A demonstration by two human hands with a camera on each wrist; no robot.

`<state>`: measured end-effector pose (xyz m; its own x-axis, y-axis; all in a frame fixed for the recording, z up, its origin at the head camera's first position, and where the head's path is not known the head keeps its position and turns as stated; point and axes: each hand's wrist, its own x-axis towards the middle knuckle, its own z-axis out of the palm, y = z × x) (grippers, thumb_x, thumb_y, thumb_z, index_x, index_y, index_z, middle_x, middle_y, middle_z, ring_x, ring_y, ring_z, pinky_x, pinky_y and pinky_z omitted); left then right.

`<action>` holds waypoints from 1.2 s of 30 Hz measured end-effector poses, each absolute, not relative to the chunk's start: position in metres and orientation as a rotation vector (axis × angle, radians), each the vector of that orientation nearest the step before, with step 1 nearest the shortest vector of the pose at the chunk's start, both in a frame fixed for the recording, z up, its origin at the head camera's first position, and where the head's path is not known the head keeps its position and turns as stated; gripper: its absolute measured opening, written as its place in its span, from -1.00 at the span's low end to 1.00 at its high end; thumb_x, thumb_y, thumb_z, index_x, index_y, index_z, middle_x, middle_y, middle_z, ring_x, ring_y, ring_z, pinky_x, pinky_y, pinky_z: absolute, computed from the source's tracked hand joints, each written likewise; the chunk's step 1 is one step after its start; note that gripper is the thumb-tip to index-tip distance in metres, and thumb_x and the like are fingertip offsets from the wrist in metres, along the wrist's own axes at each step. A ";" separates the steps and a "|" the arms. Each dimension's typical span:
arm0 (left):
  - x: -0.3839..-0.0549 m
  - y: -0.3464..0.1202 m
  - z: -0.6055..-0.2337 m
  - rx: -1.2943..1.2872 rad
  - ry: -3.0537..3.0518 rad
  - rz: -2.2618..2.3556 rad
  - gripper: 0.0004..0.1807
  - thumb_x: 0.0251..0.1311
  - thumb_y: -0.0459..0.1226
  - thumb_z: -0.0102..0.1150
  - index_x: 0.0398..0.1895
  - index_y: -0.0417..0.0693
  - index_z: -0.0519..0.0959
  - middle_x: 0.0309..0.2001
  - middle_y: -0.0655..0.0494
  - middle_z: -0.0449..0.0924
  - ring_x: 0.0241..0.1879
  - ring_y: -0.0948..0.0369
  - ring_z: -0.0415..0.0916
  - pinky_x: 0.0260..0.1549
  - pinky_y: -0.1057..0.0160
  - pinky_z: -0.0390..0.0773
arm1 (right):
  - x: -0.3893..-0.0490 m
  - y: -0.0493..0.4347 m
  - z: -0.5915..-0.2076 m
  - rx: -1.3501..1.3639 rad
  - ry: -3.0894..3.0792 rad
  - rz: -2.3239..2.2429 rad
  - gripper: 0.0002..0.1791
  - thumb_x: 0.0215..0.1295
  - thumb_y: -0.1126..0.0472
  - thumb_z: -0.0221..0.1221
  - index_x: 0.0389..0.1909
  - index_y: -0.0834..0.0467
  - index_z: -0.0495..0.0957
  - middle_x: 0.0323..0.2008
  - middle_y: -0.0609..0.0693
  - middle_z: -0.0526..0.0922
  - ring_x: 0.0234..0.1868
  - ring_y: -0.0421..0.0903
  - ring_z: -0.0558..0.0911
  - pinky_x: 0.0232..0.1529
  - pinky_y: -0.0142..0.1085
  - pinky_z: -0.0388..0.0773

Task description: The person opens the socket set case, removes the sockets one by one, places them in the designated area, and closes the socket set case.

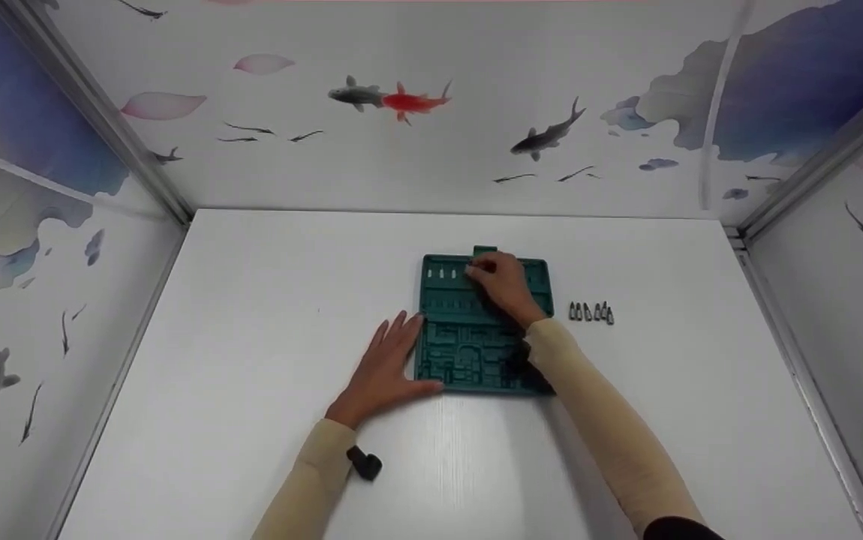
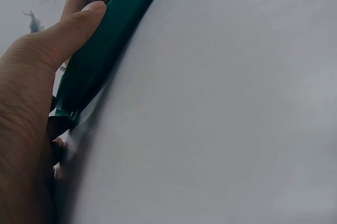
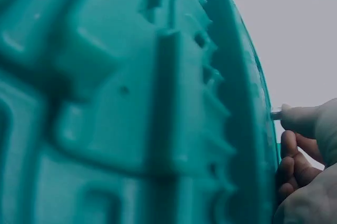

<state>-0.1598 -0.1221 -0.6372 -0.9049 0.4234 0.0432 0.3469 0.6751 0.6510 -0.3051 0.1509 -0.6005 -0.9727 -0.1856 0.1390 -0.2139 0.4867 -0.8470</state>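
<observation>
A green molded tool case (image 1: 469, 324) lies unfolded on the white table, its recesses facing up. Three small light metal bits (image 1: 441, 274) stand in a row in its far half. Over that half, right of the row, my right hand (image 1: 505, 283) pinches a small metal bit (image 3: 276, 114) between thumb and fingers. My left hand (image 1: 386, 367) is spread at the case's left side, fingertips along the edge and thumb at the near corner. From the left wrist, the thumb (image 2: 79, 29) lies against the case's green side wall (image 2: 105, 50).
Right of the case, several dark pointed bits (image 1: 590, 312) lie in a loose row on the table (image 1: 251, 300). Printed panels with fish and petals (image 1: 416, 165) wall in the table at the back and sides. Each forearm wears a beige sleeve (image 1: 611, 420).
</observation>
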 end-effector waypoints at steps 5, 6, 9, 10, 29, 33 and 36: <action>-0.160 -0.123 -0.639 0.652 2.785 1.026 0.38 0.18 0.55 0.29 0.86 0.11 -0.09 0.82 0.13 -0.09 0.80 0.15 -0.28 0.74 0.06 -0.33 | -0.301 0.165 -0.595 0.268 -2.595 1.690 -0.81 0.58 0.22 0.34 0.01 0.27 0.78 -0.07 0.16 0.76 -0.10 -0.02 0.62 -0.01 -0.20 0.56; -0.159 -0.123 -0.640 0.654 2.787 1.022 0.38 0.19 0.54 0.30 0.86 0.10 -0.09 0.82 0.13 -0.09 0.80 0.15 -0.28 0.74 0.05 -0.33 | -0.299 0.168 -0.595 0.265 -2.585 1.700 -0.81 0.58 0.22 0.35 0.01 0.26 0.78 -0.07 0.16 0.76 -0.11 -0.03 0.61 -0.01 -0.21 0.56; -0.159 -0.123 -0.639 0.663 2.793 1.013 0.37 0.21 0.51 0.31 0.85 0.05 -0.07 0.81 0.10 -0.07 0.80 0.13 -0.26 0.75 0.03 -0.31 | -0.291 0.180 -0.595 0.275 -2.569 1.717 -0.78 0.59 0.19 0.35 0.04 0.26 0.77 -0.06 0.16 0.77 -0.08 -0.03 0.64 0.01 -0.23 0.58; -0.159 -0.123 -0.638 0.661 2.796 1.008 0.36 0.21 0.50 0.32 0.85 0.04 -0.06 0.81 0.09 -0.06 0.80 0.12 -0.25 0.75 0.02 -0.30 | -0.288 0.184 -0.595 0.277 -2.570 1.719 -0.78 0.59 0.18 0.36 0.04 0.25 0.77 -0.05 0.16 0.77 -0.07 -0.03 0.65 0.01 -0.24 0.59; -0.159 -0.123 -0.638 0.647 2.795 1.045 0.37 0.18 0.53 0.32 0.85 0.07 -0.06 0.81 0.09 -0.06 0.80 0.14 -0.26 0.75 0.02 -0.31 | -0.235 0.281 -0.588 0.010 -2.684 1.588 -0.70 0.58 0.12 0.36 0.10 0.26 0.75 0.07 0.17 0.76 0.03 -0.02 0.65 -0.14 -0.40 0.72; -0.159 -0.122 -0.639 0.649 2.790 1.048 0.38 0.17 0.55 0.29 0.86 0.09 -0.07 0.81 0.12 -0.07 0.79 0.16 -0.28 0.75 0.02 -0.32 | -0.225 0.299 -0.587 -0.018 -2.688 1.567 -0.70 0.59 0.11 0.35 0.10 0.26 0.75 0.05 0.19 0.77 -0.02 -0.05 0.67 -0.14 -0.43 0.70; -0.159 -0.121 -0.638 0.650 2.779 1.063 0.39 0.17 0.55 0.30 0.86 0.09 -0.08 0.82 0.12 -0.07 0.80 0.16 -0.28 0.75 0.02 -0.33 | -0.219 0.311 -0.584 -0.049 -2.710 1.523 -0.68 0.60 0.08 0.34 0.12 0.25 0.76 0.07 0.18 0.77 -0.01 -0.07 0.65 -0.15 -0.46 0.64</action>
<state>-0.1592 -0.1213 -0.6383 -0.9046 0.4219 0.0611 0.3549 0.6659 0.6562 -0.2186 0.3106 -0.5838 -0.9990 0.0436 0.0126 0.0119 0.5197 -0.8543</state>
